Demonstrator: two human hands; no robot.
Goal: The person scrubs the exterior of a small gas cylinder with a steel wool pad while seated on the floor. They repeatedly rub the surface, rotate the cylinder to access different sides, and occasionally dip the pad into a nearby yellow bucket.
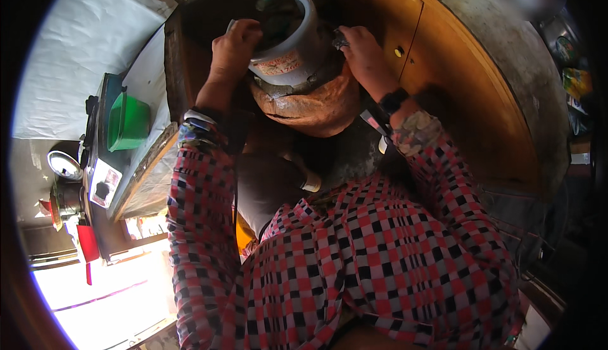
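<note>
A gas cylinder stands before me, with a grey metal collar (280, 62) around its top and a worn, rust-orange body (308, 105). The collar bears writing. My left hand (234, 48) is curled over the collar's left rim, thumb and fingers closed on it. Beside the right side of the cylinder, my right hand (363, 53) pinches a small, dark, crumpled scrubber or cloth (340, 39); which of the two I cannot tell. The inside of the collar lies in shadow, so the valve is hard to make out.
At the left, a green plastic container (127, 122) stands on a raised surface near a gas stove (105, 183). Wooden cabinet doors (456, 93) curve along the right under a stone counter (503, 55). A flat thing with a pink part (373, 122) lies below my right wrist.
</note>
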